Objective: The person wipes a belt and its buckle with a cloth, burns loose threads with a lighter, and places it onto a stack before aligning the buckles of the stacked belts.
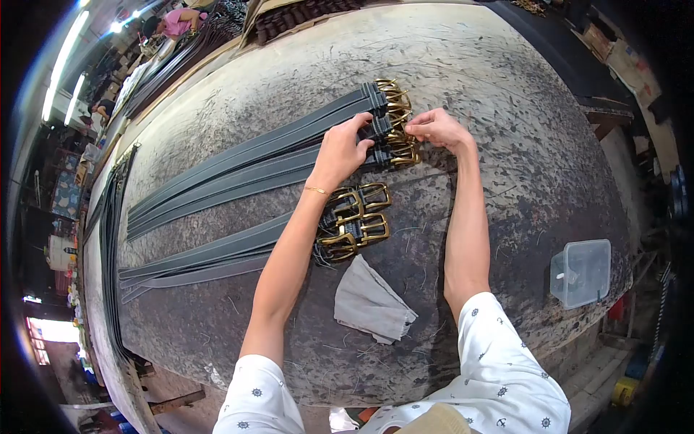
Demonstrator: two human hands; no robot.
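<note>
Dark grey belts with pale edge stitching (253,148) lie side by side in a bundle, their gold buckles (391,90) at the right end. My left hand (341,150) rests over this bundle just behind the buckles, thumb and fingers curled round a belt. At the buckles' right side my right hand (442,131) has its thumb and forefinger pinched together; what sits between them is too small to tell. Nearer me lies a second bundle of belts (210,249), partly covered by my left forearm, with its gold buckles (374,227) stacked at the right.
A crumpled grey cloth (372,300) lies on the scuffed worktable (535,152) before me. Toward the right edge stands a clear plastic box (584,273). Long dark straps (110,246) hang along the left edge. Across the room a person in pink (176,23) bends over another table.
</note>
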